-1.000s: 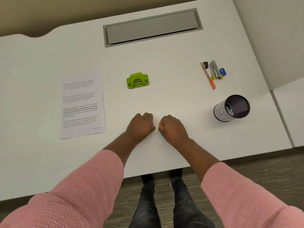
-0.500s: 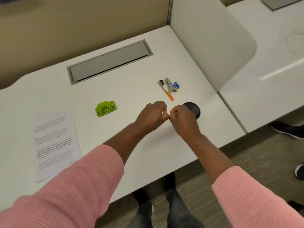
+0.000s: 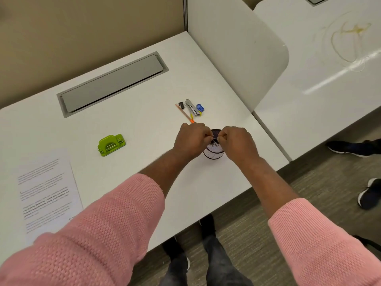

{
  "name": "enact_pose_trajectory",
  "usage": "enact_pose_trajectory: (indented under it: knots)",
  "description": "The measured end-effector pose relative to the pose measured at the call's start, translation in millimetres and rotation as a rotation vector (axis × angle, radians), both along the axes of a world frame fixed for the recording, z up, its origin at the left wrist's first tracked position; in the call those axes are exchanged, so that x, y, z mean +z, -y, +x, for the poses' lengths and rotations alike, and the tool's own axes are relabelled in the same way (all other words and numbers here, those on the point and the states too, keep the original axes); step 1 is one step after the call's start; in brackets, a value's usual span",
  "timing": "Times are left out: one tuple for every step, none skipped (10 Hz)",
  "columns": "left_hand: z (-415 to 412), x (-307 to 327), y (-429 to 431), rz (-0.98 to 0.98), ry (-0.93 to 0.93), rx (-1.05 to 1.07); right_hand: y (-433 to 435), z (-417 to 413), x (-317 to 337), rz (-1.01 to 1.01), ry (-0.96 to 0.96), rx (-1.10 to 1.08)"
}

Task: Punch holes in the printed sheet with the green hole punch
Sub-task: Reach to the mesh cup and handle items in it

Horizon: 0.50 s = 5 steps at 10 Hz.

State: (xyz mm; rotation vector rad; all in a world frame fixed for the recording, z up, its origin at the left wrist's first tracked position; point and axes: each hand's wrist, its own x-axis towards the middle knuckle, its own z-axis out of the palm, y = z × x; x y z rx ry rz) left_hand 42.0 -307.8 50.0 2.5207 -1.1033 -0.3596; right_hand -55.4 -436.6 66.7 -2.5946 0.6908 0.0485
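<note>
The green hole punch [image 3: 111,145] sits on the white desk [image 3: 144,120], left of the middle. The printed sheet [image 3: 47,188] lies flat at the desk's near left, partly under my left sleeve. My left hand [image 3: 191,139] and my right hand [image 3: 237,143] are both curled into fists. Their knuckles meet over a mesh pen cup [image 3: 213,154] at the desk's right. I see nothing held in either fist. Both hands are well to the right of the punch and the sheet.
An orange pencil [image 3: 184,113], a binder clip [image 3: 181,104], a small stapler [image 3: 192,109] and a blue sharpener [image 3: 200,107] lie just beyond the cup. A grey cable hatch [image 3: 112,83] is at the back. A white divider [image 3: 237,48] bounds the right side. Another person's shoes [image 3: 350,147] are on the floor.
My two fists lifted off the desk's front middle and moved right, now over the pen cup. My view swung to the right, so punch and sheet sit further left.
</note>
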Motion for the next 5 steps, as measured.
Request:
enact_pose_trajectory:
  knots:
    - [-1,0,-1,-0.017,0.012,0.034,0,1,1,0.017,-0.001,-0.011]
    - [-6,-2,-2,-0.036,0.013,0.031,0,1,0,0.030,0.034,0.008]
    - [-8,-1,-3,-0.065,-0.012,0.050,-2,2,-1,0.013,0.047,0.034]
    - [-21,1,-7,-0.169,-0.046,0.081,-7,2,-4,0.010,0.056,0.021]
    - [-36,-2,-15,-0.255,-0.052,0.126,-18,0,-6,0.009,0.138,-0.014]
